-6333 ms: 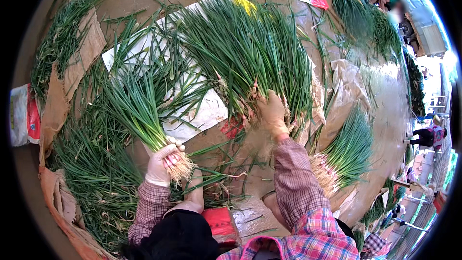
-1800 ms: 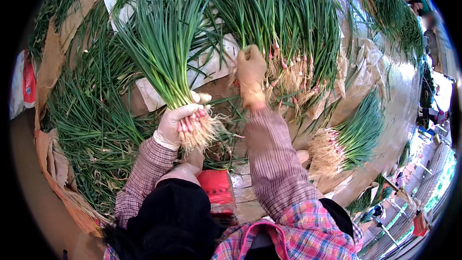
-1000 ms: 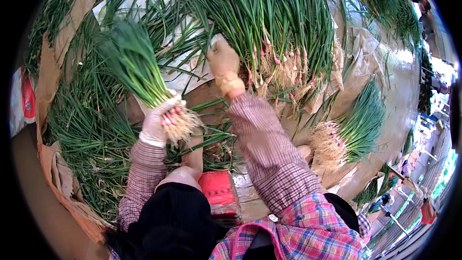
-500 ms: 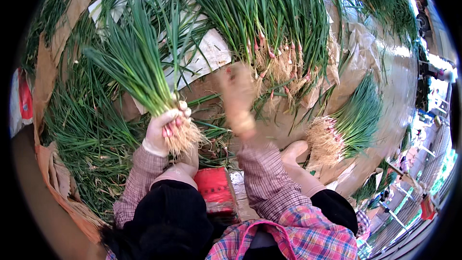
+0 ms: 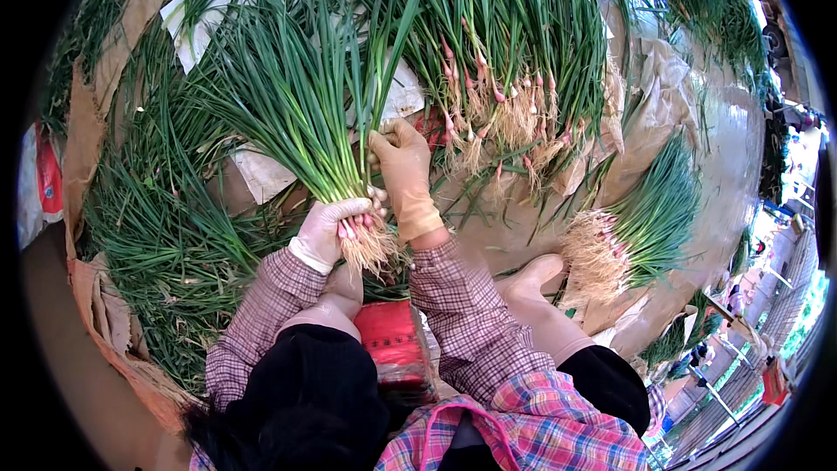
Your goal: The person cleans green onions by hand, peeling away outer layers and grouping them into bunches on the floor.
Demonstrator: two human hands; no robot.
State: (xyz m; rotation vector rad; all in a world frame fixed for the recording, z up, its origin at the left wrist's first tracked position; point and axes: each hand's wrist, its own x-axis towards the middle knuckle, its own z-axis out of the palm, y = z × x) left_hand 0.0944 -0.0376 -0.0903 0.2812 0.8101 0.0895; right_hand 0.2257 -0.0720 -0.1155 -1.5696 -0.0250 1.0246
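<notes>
My left hand (image 5: 330, 231), in a pale glove, is closed round a bunch of green garlic (image 5: 301, 118) just above its pink bulbs. The roots (image 5: 370, 249) hang below the fingers, and the long leaves fan up and away to the left. Against the right side of this bunch, my right hand (image 5: 403, 166), in a tan glove, pinches a few stalks a little higher up. Their lower ends run down toward the left hand. Beyond the right hand lies a large heap of loose green garlic (image 5: 514, 44), its pink bulbs and roots toward me.
A finished-looking bundle (image 5: 641, 227) lies to the right, past my foot (image 5: 534, 277). Loose leaves (image 5: 166, 296) cover the ground at left, bordered by brown sacking (image 5: 83, 139). A red packet-like block (image 5: 397, 340) sits between my legs. White sheets (image 5: 261, 173) lie under the leaves.
My right hand, blurred near the heap before, has come left to the bunch with a few stalks. The left hand has shifted slightly right, and the bunch looks fuller and more upright.
</notes>
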